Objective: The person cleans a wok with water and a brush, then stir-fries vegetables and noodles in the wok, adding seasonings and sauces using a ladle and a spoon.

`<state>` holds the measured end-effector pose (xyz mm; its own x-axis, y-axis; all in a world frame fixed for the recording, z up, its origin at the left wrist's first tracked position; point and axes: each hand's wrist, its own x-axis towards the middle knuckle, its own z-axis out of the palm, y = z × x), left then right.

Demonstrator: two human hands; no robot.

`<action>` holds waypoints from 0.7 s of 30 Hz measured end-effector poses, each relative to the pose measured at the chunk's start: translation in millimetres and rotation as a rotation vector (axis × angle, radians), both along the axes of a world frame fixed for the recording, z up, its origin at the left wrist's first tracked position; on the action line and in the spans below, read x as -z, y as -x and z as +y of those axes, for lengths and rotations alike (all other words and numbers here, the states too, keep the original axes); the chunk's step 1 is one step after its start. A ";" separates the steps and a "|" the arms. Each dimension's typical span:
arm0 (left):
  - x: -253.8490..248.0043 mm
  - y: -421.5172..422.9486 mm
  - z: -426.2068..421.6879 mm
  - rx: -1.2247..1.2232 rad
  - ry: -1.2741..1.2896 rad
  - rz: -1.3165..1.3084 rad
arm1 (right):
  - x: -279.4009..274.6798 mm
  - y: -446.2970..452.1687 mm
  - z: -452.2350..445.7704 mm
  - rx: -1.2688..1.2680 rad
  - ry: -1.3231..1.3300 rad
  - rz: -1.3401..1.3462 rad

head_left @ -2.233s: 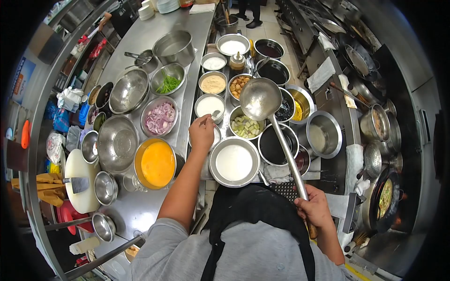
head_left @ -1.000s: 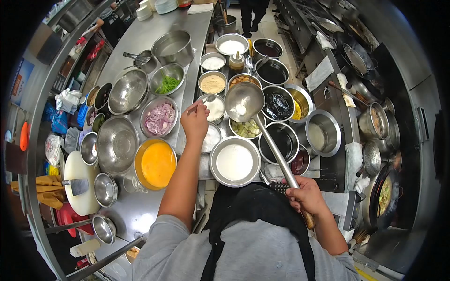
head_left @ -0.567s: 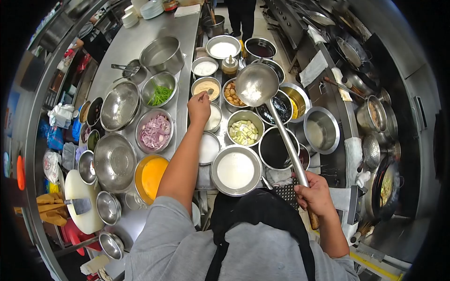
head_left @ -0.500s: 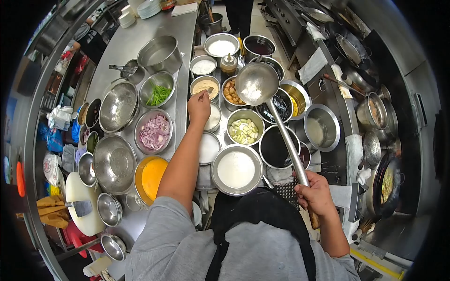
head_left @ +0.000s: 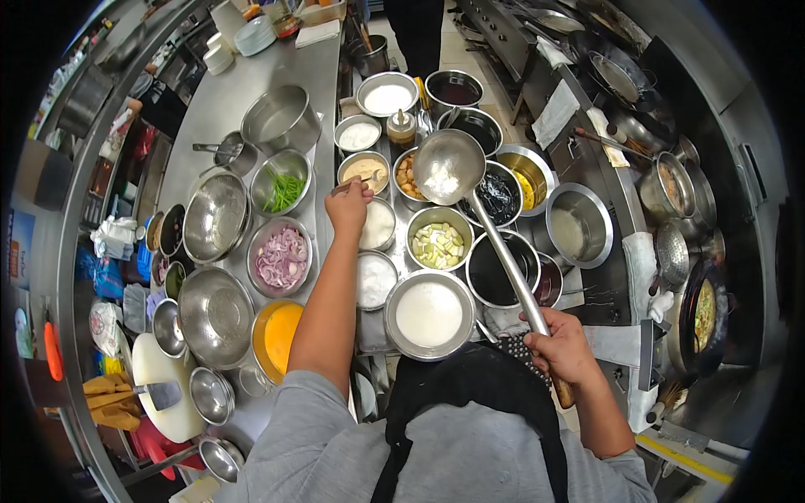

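Note:
My right hand [head_left: 555,345] grips the long handle of a large metal ladle [head_left: 506,251] near its wooden end. The ladle's bowl hangs over the containers in the middle, with a small heap of white powder [head_left: 442,181] in it. My left hand [head_left: 349,204] is closed on a small spoon [head_left: 374,176], whose tip is in a bowl of beige powder [head_left: 359,159]. Just below that hand stand two containers of white granules, the nearer one [head_left: 376,281] beside my forearm. Diced pale green vegetable [head_left: 438,243] fills a bowl to the right.
A bowl of white liquid [head_left: 429,314] stands in front of me. Sliced purple onions [head_left: 281,258], chopped greens [head_left: 287,193] and orange liquid [head_left: 281,334] are in bowls at left. Pots of dark liquid [head_left: 503,267] stand to the right, with a stove and a wok [head_left: 703,323] beyond.
My left hand has shifted slightly left and down, and the spoon has turned with its handle pointing left. The ladle stays over the containers while the view has shifted a little.

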<state>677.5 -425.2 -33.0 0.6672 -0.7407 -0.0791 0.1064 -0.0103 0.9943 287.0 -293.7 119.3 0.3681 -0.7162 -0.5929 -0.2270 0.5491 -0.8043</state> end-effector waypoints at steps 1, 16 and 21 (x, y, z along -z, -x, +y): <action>1.7 -3.8 -1.4 0.008 0.006 -0.010 | 0.0 -1.0 -1.4 0.000 -0.012 -0.001; -12.9 -26.3 -12.3 0.077 -0.063 -0.641 | 16.9 -23.6 -28.8 -0.001 -0.142 -0.201; -0.2 -16.9 -9.6 0.194 -0.183 -0.718 | 10.5 -10.0 -14.6 0.069 -0.038 -0.112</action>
